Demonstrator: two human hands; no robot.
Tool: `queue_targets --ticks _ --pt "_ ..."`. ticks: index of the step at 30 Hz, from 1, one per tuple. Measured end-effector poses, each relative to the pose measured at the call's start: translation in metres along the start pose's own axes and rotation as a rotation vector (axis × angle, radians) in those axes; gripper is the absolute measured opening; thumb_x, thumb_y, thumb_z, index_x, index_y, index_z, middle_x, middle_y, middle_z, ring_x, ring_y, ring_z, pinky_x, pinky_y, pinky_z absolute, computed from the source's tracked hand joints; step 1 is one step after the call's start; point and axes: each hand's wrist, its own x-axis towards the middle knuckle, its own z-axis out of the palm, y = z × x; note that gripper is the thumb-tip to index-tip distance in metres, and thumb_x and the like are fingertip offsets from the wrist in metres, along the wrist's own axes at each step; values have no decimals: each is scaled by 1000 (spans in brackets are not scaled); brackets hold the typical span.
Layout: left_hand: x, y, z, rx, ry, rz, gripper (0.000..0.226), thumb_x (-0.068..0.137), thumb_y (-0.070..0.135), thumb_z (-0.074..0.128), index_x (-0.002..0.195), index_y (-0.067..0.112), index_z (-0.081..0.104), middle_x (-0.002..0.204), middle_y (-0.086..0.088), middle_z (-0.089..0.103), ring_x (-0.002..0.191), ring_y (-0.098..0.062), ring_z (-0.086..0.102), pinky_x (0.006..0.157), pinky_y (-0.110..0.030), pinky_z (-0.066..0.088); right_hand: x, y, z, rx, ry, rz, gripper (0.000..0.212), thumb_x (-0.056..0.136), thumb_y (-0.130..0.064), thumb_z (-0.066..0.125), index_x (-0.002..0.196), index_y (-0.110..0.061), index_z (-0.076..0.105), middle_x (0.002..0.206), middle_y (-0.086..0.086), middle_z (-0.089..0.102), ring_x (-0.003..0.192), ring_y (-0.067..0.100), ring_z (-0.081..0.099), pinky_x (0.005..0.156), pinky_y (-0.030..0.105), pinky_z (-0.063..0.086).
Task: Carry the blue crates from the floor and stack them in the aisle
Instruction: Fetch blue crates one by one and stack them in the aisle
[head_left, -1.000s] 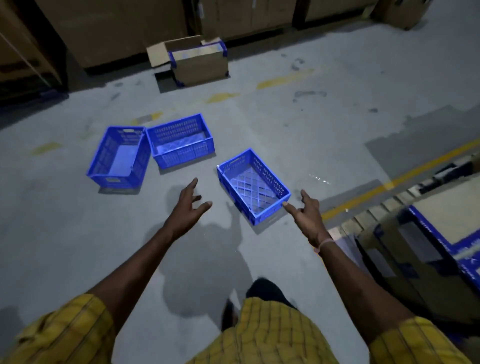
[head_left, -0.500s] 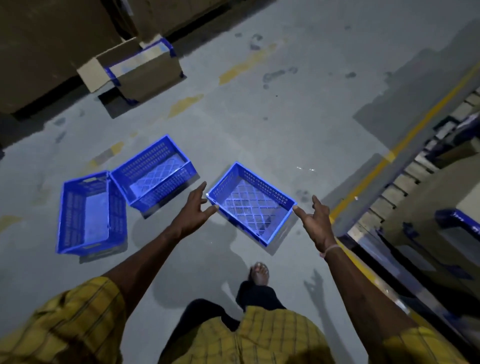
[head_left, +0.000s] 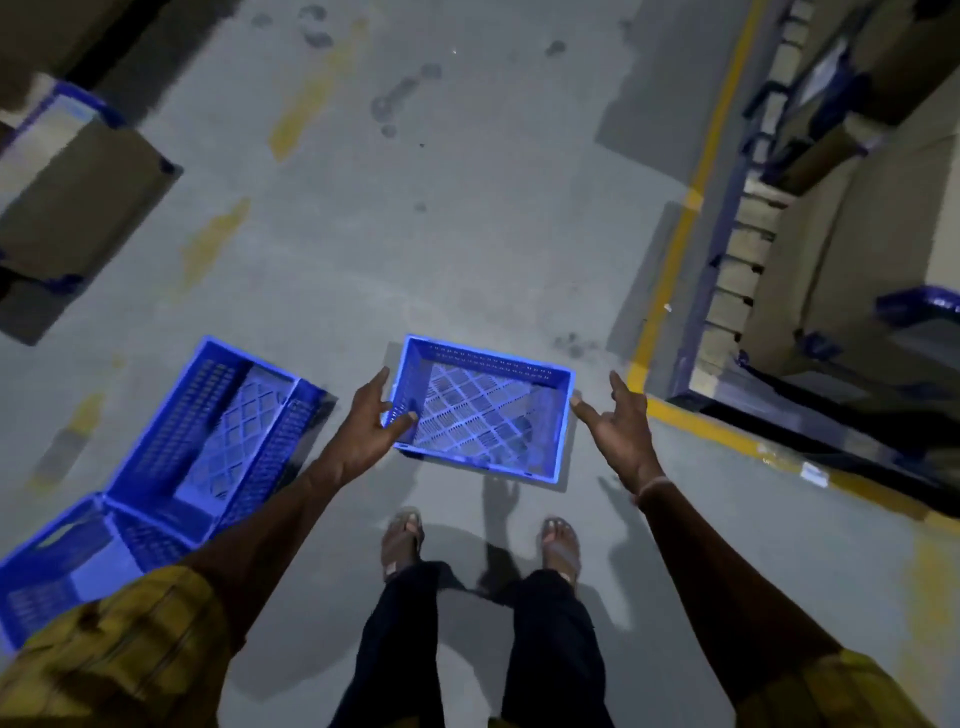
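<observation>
L hand (head_left: 370, 426), maybe touching crate (head_left: 483, 410); no labels legible.

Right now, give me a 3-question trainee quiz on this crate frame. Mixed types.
1. True or false: the left hand already has its thumb on the rim of the nearest blue crate.
2. Multiple choice: the right hand is A) gripping the crate, B) open beside its right wall, C) out of view.
3. How many other blue crates lie to the left?

Key: 1 true; 2 B; 3 two.
</observation>
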Motion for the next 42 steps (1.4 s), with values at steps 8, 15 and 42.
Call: queue_targets --ticks 8,15,42 --pt "121 -115 6 83 -105 68 86 79 56 68 151 57 21 156 6 27 136 -14 42 108 -51 47 60 92 118 -117 74 62 85 84 -40 77 154 -19 34 131 7 40 119 30 55 106 42 44" --pt "231 -221 65 325 -131 63 83 92 26 71 160 19 24 158 -14 32 146 -28 34 118 -32 27 169 223 185 -259 62 98 104 66 -92 52 145 -24 45 126 11 59 118 26 54 104 39 43" --pt "324 -240 59 401 -27 168 69 96 8 62 158 16 32 113 -23 53 85 -32 62 79 -37 51 226 238 170 -325 295 210 76 79 -37 81 147 -25 48 134 21 42 111 49 54 100 52 43"
